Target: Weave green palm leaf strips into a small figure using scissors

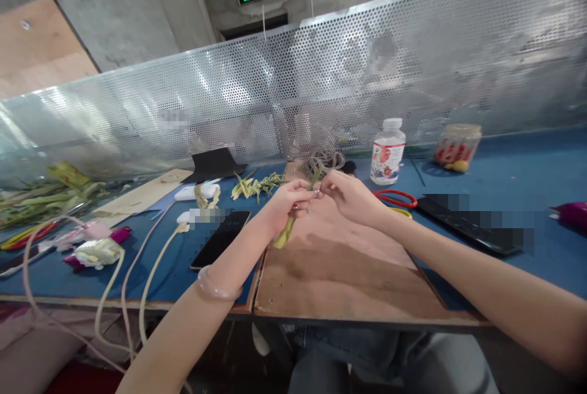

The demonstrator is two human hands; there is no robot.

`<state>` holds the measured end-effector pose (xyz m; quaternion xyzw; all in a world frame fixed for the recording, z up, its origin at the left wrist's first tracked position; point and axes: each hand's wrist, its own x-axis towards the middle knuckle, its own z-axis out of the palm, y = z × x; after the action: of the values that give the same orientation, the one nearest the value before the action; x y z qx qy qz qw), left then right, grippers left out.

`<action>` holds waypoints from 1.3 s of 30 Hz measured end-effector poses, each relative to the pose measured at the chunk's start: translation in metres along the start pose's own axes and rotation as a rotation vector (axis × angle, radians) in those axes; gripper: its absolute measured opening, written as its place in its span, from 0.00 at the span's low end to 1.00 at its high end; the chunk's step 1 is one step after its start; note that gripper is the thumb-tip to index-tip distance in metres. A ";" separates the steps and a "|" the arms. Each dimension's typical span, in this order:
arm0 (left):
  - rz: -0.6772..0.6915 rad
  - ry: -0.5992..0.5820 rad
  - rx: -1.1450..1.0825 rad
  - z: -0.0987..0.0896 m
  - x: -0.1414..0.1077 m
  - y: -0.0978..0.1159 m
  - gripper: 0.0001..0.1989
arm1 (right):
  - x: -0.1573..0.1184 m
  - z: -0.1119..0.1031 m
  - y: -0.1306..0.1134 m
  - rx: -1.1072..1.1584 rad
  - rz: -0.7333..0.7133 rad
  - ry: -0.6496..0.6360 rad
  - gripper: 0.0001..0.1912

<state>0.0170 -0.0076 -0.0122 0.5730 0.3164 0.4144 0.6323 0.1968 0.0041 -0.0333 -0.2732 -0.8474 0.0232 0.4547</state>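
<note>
My left hand (293, 201), with a pale bracelet on its wrist, is closed around a green and yellowish leaf strip (287, 232), whose wide end hangs down over the wooden board (339, 278). Close beside it on the right, my right hand (339, 192) has its fingers pinched near the strip's upper end; what lies between its fingertips is too small to make out. Behind both hands is a coil of grey cord (324, 160). A small bunch of leafy sprigs (257, 187) lies to the left of my left hand.
On the left are a dark phone (222, 238), white chargers with cables, and a heap of leaves (36, 201). A labelled bottle (388, 152), a jar (458, 148), red-handled scissors (397, 199) and a black object (463, 223) stand or lie right. A perforated metal panel (206, 100) runs behind.
</note>
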 end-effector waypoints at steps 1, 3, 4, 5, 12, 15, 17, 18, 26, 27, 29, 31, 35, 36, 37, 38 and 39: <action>0.000 -0.010 -0.006 0.000 0.000 0.000 0.11 | 0.000 0.000 0.001 -0.021 0.004 0.005 0.09; -0.004 -0.037 -0.010 0.000 0.000 0.000 0.10 | -0.001 0.001 0.003 -0.050 0.015 0.006 0.08; -0.012 -0.051 -0.011 0.001 0.000 0.000 0.09 | -0.002 0.001 0.003 -0.057 0.021 0.001 0.08; -0.022 -0.062 -0.014 0.001 0.000 0.001 0.08 | -0.002 0.002 0.004 -0.060 0.025 -0.005 0.08; -0.013 -0.053 0.018 0.002 -0.001 0.002 0.09 | -0.002 0.003 0.003 -0.085 0.030 -0.008 0.06; -0.012 -0.059 0.004 0.002 0.000 0.001 0.10 | -0.002 0.002 0.002 -0.106 0.031 0.010 0.06; -0.020 -0.059 -0.010 0.001 0.000 0.001 0.10 | -0.003 0.002 0.001 -0.123 0.033 0.027 0.06; -0.026 -0.056 -0.017 0.001 0.001 0.000 0.10 | -0.003 0.002 0.001 -0.130 0.035 0.034 0.06; -0.031 -0.072 0.010 0.000 0.000 -0.001 0.11 | -0.003 0.003 0.001 -0.132 0.032 0.039 0.06; -0.032 -0.080 0.023 0.000 0.000 -0.001 0.11 | -0.002 0.003 0.002 -0.132 0.028 0.041 0.06; -0.037 -0.091 0.040 -0.001 0.000 -0.002 0.11 | -0.002 0.002 0.001 -0.136 0.023 0.047 0.06; -0.043 -0.104 0.036 -0.002 0.000 -0.002 0.11 | -0.002 0.002 0.001 -0.141 0.020 0.048 0.07; -0.060 -0.143 0.030 -0.003 0.000 -0.004 0.10 | -0.003 0.002 0.000 -0.134 0.040 0.044 0.06; -0.065 -0.149 0.043 -0.003 0.000 -0.004 0.10 | -0.003 0.003 0.001 -0.130 0.044 0.041 0.06; -0.071 -0.153 0.058 -0.003 0.000 -0.005 0.10 | -0.003 0.004 0.001 -0.127 0.044 0.037 0.06; -0.080 -0.158 0.075 -0.004 0.000 -0.005 0.11 | -0.004 0.004 0.002 -0.129 0.037 0.035 0.07; -0.092 -0.164 0.092 -0.004 0.000 -0.005 0.11 | -0.004 0.005 0.002 -0.132 0.028 0.037 0.07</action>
<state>0.0141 -0.0060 -0.0181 0.6184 0.3082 0.3219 0.6473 0.1958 0.0048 -0.0400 -0.3147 -0.8346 -0.0313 0.4510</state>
